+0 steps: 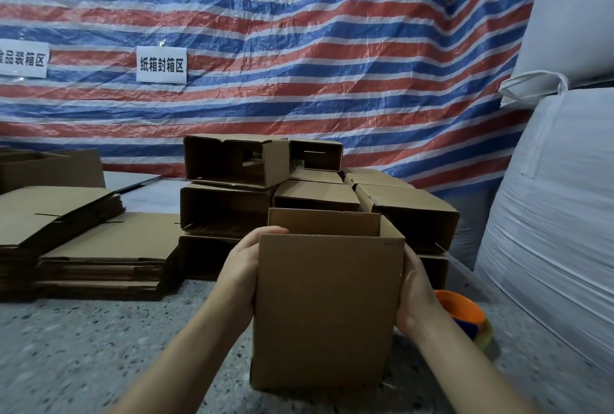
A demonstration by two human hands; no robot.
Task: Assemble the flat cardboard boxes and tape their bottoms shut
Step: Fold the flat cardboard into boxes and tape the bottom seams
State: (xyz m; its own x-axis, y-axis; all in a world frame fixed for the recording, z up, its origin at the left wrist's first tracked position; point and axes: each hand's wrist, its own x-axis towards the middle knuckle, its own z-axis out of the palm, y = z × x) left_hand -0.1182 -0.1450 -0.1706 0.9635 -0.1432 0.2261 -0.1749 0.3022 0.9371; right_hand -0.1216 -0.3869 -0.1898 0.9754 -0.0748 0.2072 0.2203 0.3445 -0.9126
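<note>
Head view, person at a speckled grey counter (pixel 99 347). Both hands on one assembled cardboard box (pixel 325 314), upright, open end up, low centre of frame, its bottom on or just above the counter, can't tell which. Left hand (pixel 241 275) at the box's 9 o'clock side, palm flat on the side wall, fingers (pixel 272 230) curled over the top left edge, gripping it. Right hand (pixel 415 297) at the 3 o'clock side, palm against the wall, fingers hidden behind the box, wrapped round that side as far as can be seen. Rear flap of the box stands up past the front wall.

At 12 o'clock from the held box: pile of assembled boxes (pixel 232 161), stacked on their sides, open ends facing the camera, several layers, touching each other. At 9 to 10 o'clock: stacks of flat boxes (pixel 109 247), unfolded, lying on the counter, one stack tilted on another. More brown boxes at far left edge, cut off.

At 3 to 4 o'clock, just behind the right wrist: orange tape dispenser (pixel 461 310) on the counter, blurred, partly hidden.

Backdrop: red-white-blue striped tarp (pixel 332 48) with two white paper signs (pixel 161 64) bearing Chinese characters. Right edge: large white woven sacks (pixel 558 207), stacked.
</note>
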